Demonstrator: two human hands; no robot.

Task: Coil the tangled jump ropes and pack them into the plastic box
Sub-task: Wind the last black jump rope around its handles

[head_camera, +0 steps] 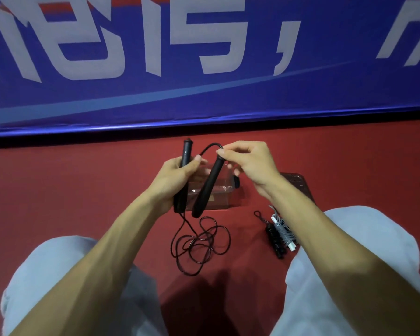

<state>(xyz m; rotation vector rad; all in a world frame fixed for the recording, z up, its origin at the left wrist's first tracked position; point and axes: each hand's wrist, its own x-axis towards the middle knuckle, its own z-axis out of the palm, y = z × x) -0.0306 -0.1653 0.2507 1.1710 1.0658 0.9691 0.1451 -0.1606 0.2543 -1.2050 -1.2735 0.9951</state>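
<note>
Left hand, right hand hold jump rope above plastic box.

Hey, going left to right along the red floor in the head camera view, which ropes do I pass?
Loose tangle of thin black cord → tightly coiled black jump rope → coiled grey jump rope with white handles.

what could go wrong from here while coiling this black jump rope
1. The cord lies in overlapping loops on the floor; drawing it up fast could cinch it into a knot.
2. The right hand only pinches the cord above the hanging handle, so that handle might swing into the plastic box behind it, or slip free. The left hand grips the other handle.
</note>
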